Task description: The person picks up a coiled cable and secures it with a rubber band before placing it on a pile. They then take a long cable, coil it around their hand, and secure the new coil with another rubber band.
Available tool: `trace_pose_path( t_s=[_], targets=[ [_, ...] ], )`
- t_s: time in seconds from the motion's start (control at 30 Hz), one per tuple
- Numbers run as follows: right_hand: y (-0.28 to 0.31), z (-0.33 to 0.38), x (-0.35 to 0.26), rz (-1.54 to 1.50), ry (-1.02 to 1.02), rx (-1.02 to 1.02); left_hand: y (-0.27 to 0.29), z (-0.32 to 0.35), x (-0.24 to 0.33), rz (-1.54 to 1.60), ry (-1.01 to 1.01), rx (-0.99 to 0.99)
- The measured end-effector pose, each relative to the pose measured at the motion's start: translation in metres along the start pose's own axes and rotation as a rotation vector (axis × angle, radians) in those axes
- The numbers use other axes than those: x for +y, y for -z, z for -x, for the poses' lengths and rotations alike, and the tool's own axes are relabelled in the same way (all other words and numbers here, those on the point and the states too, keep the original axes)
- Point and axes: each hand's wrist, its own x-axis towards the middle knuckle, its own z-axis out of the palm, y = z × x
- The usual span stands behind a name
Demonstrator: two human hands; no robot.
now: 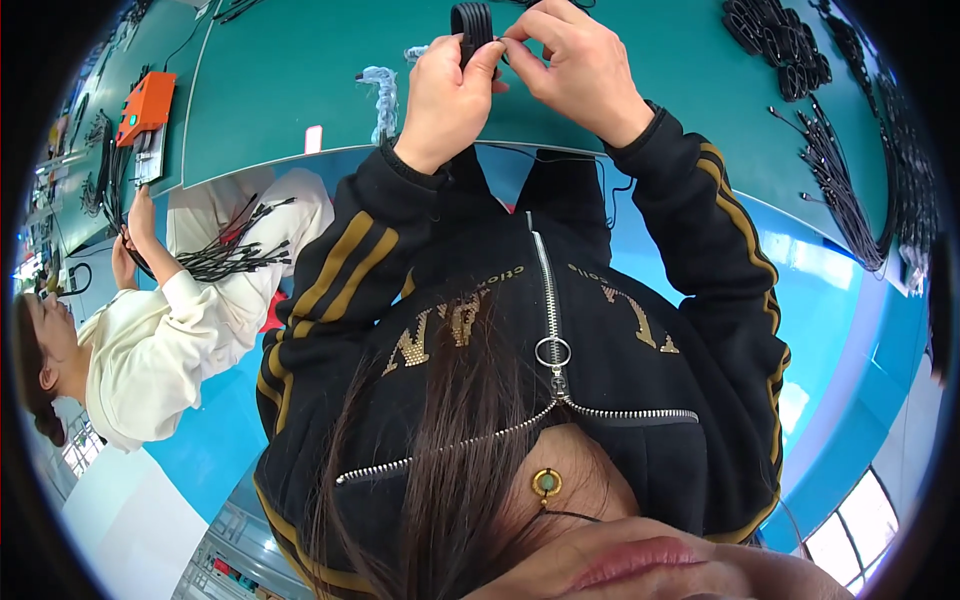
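Observation:
Over the far edge of the green table (280, 90), my left hand (447, 100) is closed round a flat coil of black cable (473, 22), which stands up above the thumb and fingers. My right hand (580, 70) is right beside it, thumb and forefinger pinched together against the coil's side. A thin dark piece, perhaps a cable end or a tie, shows at that pinch, too small to make out fully. Left of my left wrist lies a bundle of light-blue strips (382, 100).
Coiled black cables (775, 40) are heaped at the far right, with loose black cables (835, 175) nearer. A small pink-edged piece (314, 139) lies at the table's near edge. On the left, a co-worker in white (150, 350) handles cables by an orange machine (147, 107).

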Motion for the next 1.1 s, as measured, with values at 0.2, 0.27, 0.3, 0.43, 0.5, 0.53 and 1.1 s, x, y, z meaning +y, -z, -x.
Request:
trace_pose_path(
  t_s=[0.2, 0.27, 0.3, 0.43, 0.5, 0.53, 1.1],
  targets=[
    [0.009, 0.007, -0.005, -0.376, -0.667, -0.368, 0.007, 0.003, -0.008, -0.035, -0.036, -0.015],
    [0.013, 0.02, 0.01, -0.779, -0.746, -0.382, 0.008, 0.005, -0.007, 0.029, -0.023, -0.042],
    [0.015, 0.028, 0.016, -1.189, -0.806, -0.388, 0.008, 0.006, -0.007, 0.062, -0.017, -0.055],
    [0.029, 0.037, 0.003, -1.362, -0.811, -0.473, 0.009, 0.01, 0.003, 0.145, -0.014, -0.137],
    [0.038, 0.036, -0.003, -1.236, -0.792, -0.514, 0.014, 0.016, 0.011, 0.183, 0.052, -0.179],
    [0.046, 0.032, -0.003, -0.908, -0.736, -0.584, 0.016, 0.019, 0.015, 0.219, 0.115, -0.225],
    [0.041, 0.018, -0.001, -0.897, -0.776, -0.764, 0.031, 0.024, 0.035, 0.534, 0.214, -0.706]
  ],
)
